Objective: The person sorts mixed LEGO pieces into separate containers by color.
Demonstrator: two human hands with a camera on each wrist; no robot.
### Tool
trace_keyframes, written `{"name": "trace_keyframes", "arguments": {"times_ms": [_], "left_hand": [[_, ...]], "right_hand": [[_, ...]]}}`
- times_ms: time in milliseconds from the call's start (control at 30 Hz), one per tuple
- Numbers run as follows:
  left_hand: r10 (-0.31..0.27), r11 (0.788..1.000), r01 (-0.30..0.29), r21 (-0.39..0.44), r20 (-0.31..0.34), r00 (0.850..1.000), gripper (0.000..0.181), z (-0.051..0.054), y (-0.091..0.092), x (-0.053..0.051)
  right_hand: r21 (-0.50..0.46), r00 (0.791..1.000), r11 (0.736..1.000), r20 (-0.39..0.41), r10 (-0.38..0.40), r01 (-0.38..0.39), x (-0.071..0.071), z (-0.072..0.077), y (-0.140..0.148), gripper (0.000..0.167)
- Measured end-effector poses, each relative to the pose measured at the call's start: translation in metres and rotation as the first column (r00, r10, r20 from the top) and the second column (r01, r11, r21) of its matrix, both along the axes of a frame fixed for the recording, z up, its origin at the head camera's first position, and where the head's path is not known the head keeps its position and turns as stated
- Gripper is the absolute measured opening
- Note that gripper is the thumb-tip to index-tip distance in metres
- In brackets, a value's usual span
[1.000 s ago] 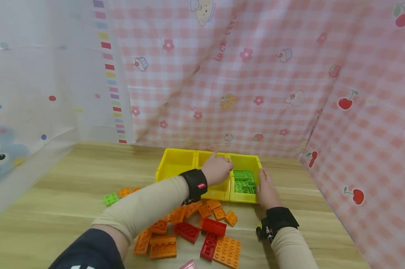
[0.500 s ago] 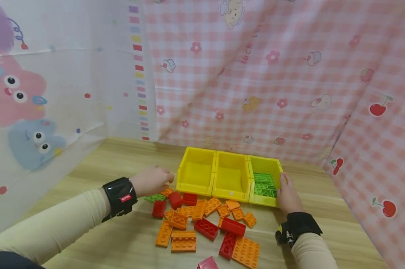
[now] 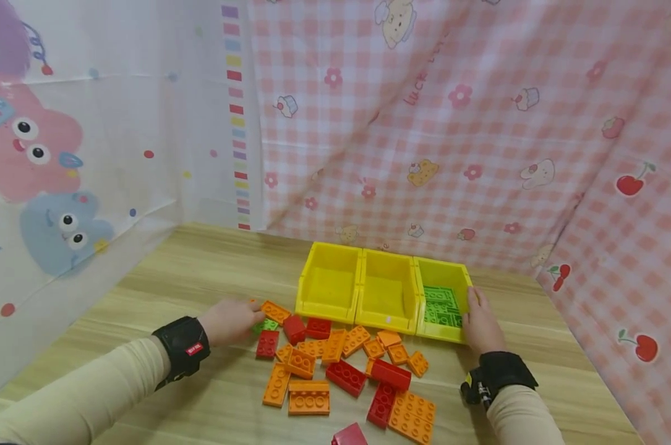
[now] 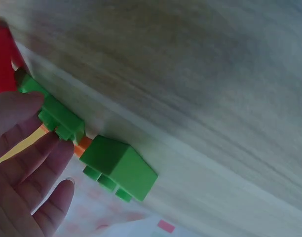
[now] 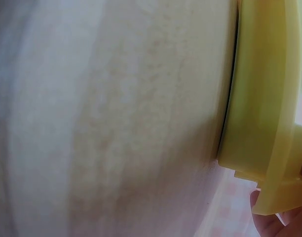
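My left hand [image 3: 232, 321] is low over the table at the pile's left side. In the left wrist view, its thumb and fingertips pinch a green building brick [image 4: 64, 118] with studs. A second green brick [image 4: 126, 168] lies just beyond the fingertips. My right hand [image 3: 482, 324] grips the right side wall of a yellow bin [image 3: 443, 334]; in the right wrist view its fingers [image 5: 265, 217] curl over the rim. Green bricks [image 3: 442, 307] lie in that bin. Beside the left hand are a red brick [image 3: 267, 344] and an orange brick [image 3: 275, 312].
Two more yellow bins, one in the middle [image 3: 389, 318] and one at left [image 3: 325, 311], adjoin the right bin. Several orange and red bricks, including a red one [image 3: 346, 377] and a large orange plate [image 3: 412, 415], spread in front. Patterned cloth [image 3: 368, 123] hangs behind.
My left hand has moved from above the middle bin left and down to the green bricks beside the pile. The right hand keeps its grip on the bin. The head view has shifted.
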State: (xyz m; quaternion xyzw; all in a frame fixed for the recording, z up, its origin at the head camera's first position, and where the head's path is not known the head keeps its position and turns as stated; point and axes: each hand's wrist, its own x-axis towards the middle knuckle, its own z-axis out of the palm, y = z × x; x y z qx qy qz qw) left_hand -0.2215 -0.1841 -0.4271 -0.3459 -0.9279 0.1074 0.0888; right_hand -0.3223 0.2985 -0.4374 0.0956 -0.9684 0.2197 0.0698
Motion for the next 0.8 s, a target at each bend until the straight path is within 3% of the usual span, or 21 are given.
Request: {"name": "trace_keyframes", "arguments": {"times_ms": [167,433,667,800], "left_hand": [[0.02,0.999,-0.022,0.043,0.052,0.998,0.022,-0.002,0.0,-0.002],[0.068,0.995,-0.079,0.069,0.155,0.986,0.021,0.006,0.004,-0.001],[0.016,0.991,-0.031,0.13,0.113,0.993,0.023,0.026,-0.003,0.001],[-0.001,0.987,-0.015,0.162,0.102,0.995,0.02,0.043,0.006,-0.003]], "right_hand": [[-0.011,1.0,1.0,-0.004,0.002,-0.002,0.0,0.002,0.0,0.059],[-0.015,1.0,1.0,-0.023,0.003,-0.003,0.0,0.0,0.006,0.059],[-0.025,0.999,1.0,-0.044,0.003,-0.004,0.003,0.002,0.004,0.058],[-0.017,0.998,1.0,-0.065,0.005,-0.006,0.001,-0.002,0.001,0.057]]}}
